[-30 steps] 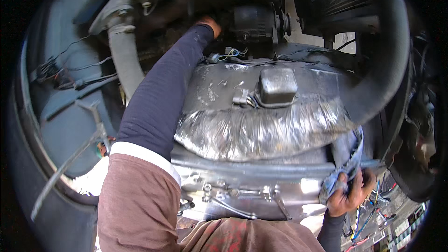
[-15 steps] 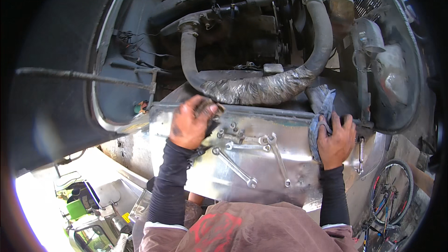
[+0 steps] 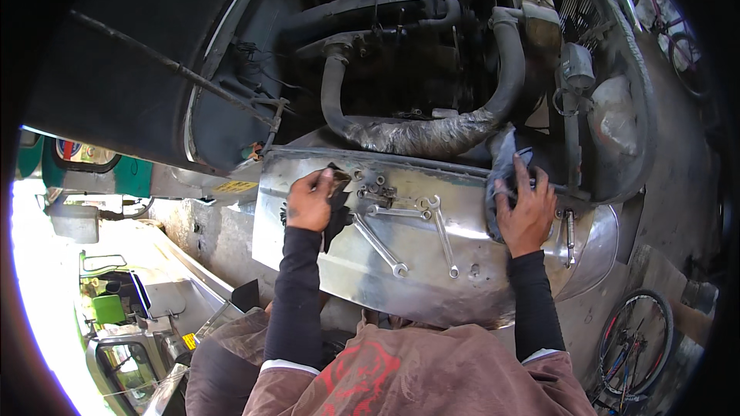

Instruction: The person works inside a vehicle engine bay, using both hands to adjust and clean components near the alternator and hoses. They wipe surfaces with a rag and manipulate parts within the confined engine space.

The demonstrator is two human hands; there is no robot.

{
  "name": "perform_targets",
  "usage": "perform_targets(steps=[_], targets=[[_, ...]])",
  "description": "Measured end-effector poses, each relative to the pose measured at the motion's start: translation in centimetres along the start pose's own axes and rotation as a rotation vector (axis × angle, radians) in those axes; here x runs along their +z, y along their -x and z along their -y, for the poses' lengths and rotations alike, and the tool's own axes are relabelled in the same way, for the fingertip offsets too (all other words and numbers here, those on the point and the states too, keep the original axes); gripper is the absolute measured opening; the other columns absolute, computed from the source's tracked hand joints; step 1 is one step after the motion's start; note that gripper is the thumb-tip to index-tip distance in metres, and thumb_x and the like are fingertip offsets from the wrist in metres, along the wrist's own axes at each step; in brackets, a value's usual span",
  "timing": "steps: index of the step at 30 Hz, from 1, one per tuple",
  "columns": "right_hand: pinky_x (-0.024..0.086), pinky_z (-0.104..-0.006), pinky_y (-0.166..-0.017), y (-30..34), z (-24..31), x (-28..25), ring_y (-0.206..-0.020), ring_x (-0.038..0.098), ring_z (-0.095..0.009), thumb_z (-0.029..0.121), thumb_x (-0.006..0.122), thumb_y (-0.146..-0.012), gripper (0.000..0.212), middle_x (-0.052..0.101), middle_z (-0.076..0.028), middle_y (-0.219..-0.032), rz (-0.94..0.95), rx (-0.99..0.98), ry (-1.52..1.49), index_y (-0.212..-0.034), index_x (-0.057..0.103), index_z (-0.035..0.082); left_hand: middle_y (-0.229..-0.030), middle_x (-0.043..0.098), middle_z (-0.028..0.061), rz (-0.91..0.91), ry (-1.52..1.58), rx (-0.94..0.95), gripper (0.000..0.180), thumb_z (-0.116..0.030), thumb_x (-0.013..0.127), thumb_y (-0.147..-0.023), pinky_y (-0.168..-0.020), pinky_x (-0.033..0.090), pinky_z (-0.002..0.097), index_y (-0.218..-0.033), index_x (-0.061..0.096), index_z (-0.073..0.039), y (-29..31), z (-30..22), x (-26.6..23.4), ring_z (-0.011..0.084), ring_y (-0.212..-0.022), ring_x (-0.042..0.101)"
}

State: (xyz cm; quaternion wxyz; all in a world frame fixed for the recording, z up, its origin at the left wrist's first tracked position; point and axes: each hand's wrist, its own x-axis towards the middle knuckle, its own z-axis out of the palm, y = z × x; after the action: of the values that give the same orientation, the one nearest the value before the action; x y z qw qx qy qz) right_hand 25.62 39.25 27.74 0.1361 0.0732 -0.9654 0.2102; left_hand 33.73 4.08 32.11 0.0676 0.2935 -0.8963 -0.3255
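Flanking three wrenches (image 3: pixel 443 239): two hands (image 3: pixel 310 204) (image 3: pixel 527 214)

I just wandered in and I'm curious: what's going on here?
A person is at an open engine bay. The right hand holds a blue-grey cloth near the edge of a shiny metal panel. The left hand is at a dark, crumpled item; its grip is hard to tell. Wrenches lie on the panel between the hands, and a curved pipe with silvery wrapping spans the bay beyond.
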Motion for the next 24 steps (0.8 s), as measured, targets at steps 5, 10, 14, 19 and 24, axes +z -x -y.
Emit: perform_targets(steps=[5,10,14,19,24], targets=[[0.046,-0.0408,-0.079,1.4,-1.7,-0.9,-0.093,0.056,-0.035,0.023,0.067,-0.081,0.033,0.058,-0.016,-0.106,0.144,-0.132,-0.019,-0.112,0.065,0.011,-0.071,0.062,0.0048,-0.088,0.33,-0.004,0.036,-0.029,0.056,-0.098,-0.063,0.042,0.0269,-0.098,0.067,0.006,3.9,-3.6,-4.4,0.0096,-0.066,0.049],[0.047,-0.0438,-0.074,-0.6,-2.1,-2.2,-0.084,0.059,-0.041,0.018,0.063,-0.088,0.02,0.063,-0.022,-0.092,-0.026,0.412,-0.433,-0.096,0.063,0.0,-0.089,0.067,0.0057,-0.009,0.658,-0.101,0.038,-0.032,0.053,-0.099,-0.072,0.049,0.0264,-0.098,0.067,0.004,4.6,-4.7,-4.3,0.0099,-0.076,0.059],[0.046,-0.0459,-0.074,-5.7,-0.8,-1.2,-0.087,0.059,-0.043,0.021,0.059,-0.091,0.024,0.063,-0.023,-0.092,-0.162,0.331,-0.268,-0.092,0.061,-0.003,-0.105,0.068,0.0145,0.154,1.341,-0.338,0.045,-0.038,0.049,-0.099,-0.085,0.055,0.0342,-0.112,0.062,0.004,-2.4,-6.0,-4.6,0.0243,-0.093,0.068],[0.046,-0.047,-0.078,-11.6,-3.6,5.9,-0.089,0.06,-0.042,0.021,0.057,-0.09,0.025,0.064,-0.023,-0.095,0.016,0.373,-0.07,-0.095,0.062,-0.004,-0.098,0.069,0.0135,0.649,1.443,-0.427,0.03,-0.009,0.063,-0.082,-0.085,0.055,0.0358,-0.109,0.062,0.003,-14.2,-5.7,4.4,0.0232,-0.09,0.068],[0.049,-0.0417,-0.082,-15.5,-12.3,16.8,-0.092,0.066,-0.038,0.021,0.059,-0.086,0.034,0.068,-0.024,-0.097,0.247,0.59,-0.569,-0.106,0.065,-0.006,-0.094,0.07,0.0162,0.149,0.225,0.224,0.026,-0.014,0.063,-0.078,-0.083,0.053,0.0382,-0.103,0.068,-0.004,-23.7,-5.5,14.0,0.0322,-0.091,0.068]])
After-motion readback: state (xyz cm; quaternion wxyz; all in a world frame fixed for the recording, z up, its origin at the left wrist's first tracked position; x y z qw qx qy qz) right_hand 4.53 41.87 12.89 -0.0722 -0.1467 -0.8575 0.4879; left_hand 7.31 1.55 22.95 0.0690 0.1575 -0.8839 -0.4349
